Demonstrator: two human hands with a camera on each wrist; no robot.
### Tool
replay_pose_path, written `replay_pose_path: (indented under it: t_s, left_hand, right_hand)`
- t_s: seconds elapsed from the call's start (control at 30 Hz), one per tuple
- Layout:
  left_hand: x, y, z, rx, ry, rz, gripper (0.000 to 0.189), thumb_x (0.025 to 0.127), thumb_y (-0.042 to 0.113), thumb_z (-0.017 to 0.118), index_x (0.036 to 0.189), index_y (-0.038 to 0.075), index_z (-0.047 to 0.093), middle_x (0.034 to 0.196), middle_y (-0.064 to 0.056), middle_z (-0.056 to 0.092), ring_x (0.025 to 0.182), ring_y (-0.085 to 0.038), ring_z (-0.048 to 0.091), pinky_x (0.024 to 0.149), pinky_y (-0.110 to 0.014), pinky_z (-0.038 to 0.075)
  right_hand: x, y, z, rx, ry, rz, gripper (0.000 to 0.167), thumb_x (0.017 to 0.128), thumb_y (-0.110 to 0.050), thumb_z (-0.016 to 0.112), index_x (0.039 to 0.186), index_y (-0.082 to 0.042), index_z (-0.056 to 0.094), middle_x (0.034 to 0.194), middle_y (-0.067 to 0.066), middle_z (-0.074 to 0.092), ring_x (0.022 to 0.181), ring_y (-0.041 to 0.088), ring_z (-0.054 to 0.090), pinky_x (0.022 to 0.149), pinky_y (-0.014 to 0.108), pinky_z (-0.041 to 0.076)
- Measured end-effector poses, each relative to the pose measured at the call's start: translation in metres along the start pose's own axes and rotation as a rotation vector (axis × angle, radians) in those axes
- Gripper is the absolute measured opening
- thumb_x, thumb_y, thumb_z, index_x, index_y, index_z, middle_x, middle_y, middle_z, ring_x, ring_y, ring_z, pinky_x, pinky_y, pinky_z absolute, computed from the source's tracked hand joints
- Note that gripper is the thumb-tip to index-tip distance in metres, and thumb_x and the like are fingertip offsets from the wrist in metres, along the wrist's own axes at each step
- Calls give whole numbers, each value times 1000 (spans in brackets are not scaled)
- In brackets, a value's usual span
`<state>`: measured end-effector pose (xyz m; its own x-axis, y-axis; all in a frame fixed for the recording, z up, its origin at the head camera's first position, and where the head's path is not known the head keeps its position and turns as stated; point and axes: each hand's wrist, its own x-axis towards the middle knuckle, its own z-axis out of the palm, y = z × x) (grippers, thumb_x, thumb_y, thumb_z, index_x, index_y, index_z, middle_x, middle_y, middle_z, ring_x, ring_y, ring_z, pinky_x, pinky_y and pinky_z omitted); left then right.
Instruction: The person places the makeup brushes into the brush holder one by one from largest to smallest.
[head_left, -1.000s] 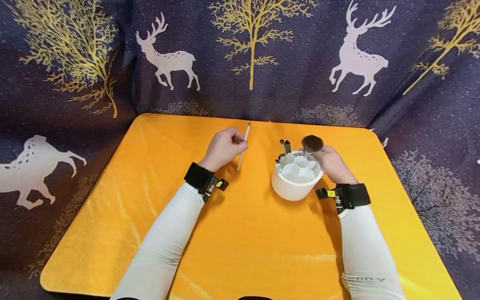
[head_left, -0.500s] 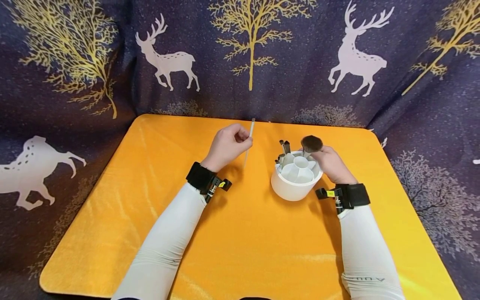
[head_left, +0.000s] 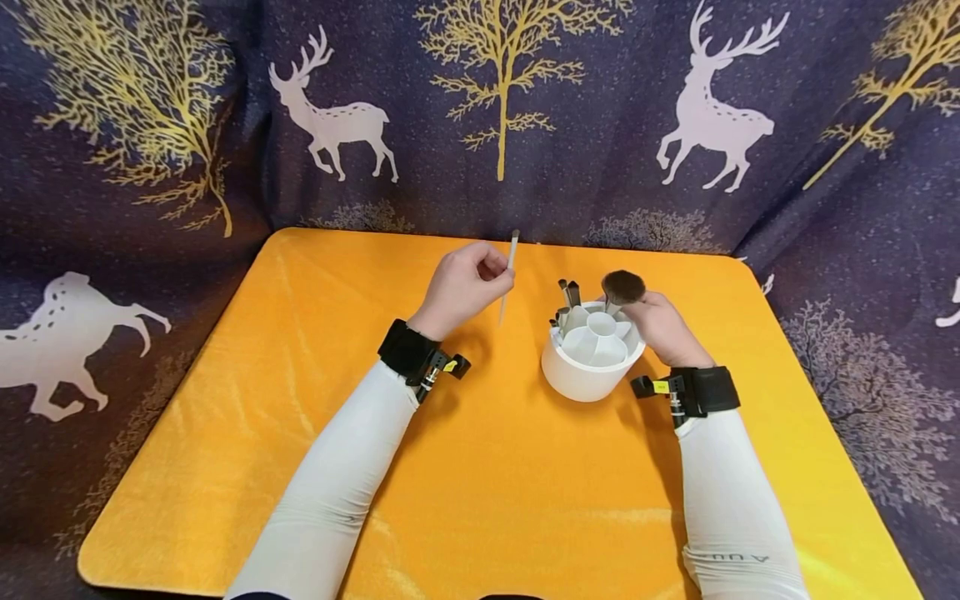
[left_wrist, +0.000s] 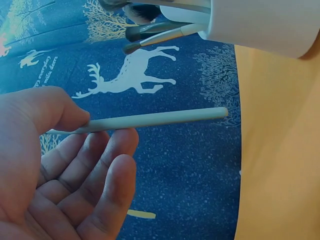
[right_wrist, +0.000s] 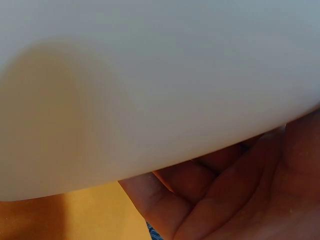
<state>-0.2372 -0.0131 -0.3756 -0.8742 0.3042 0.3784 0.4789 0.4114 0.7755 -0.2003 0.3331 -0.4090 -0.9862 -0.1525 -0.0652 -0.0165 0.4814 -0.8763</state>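
Observation:
My left hand [head_left: 461,287] pinches a slim white makeup brush [head_left: 513,250] between thumb and fingertips, its small dark tip pointing up above the table. In the left wrist view the pale handle [left_wrist: 175,117] sticks out past the fingers, and the brush's tip is out of frame. To the right stands a round white brush holder [head_left: 585,379] with inner compartments. My right hand [head_left: 663,329] grips its right side near the rim; in the right wrist view the fingers curl under the white wall, partly hidden. A large fluffy brush [head_left: 623,287] stands in the holder beside this hand.
Several smaller brushes [head_left: 573,293] lean out of the holder's far left side. An orange cloth [head_left: 480,492] covers the table. Behind the table hangs a dark blue curtain [head_left: 585,158] with deer and trees.
My left hand has moved a little to the right and away from me with the brush, nearing the holder. The right hand and the holder have hardly moved.

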Motion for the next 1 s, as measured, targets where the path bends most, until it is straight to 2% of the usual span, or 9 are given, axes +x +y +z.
replay_pose_path:
  t_s: [0.17,0.63,1.0]
  left_hand:
    - [3,4,2,-9,-12,11,9,102,18,79,104,11,75,95,-1,74,87,-19,67,83,-38,54]
    - [11,16,7,19,-15,75,9,103,18,79,106,11,74,96,0,75,90,-17,67,83,-36,53]
    - [17,22,14,11,-18,91,9,104,19,79,108,12,76,97,2,76,91,-14,67,82,-35,52]
  right_hand:
    - [-2,-2,0,5,3,4,54,119,-37,45,146,4,68,141,24,67,124,26,60,109,37,47]
    - [-1,-3,-1,21,-5,14,55,119,-36,46,151,4,64,150,26,63,136,36,55,123,57,39]
    - [-1,-4,1,32,1,-10,52,119,-30,45,151,8,62,151,29,62,139,37,54,126,60,36]
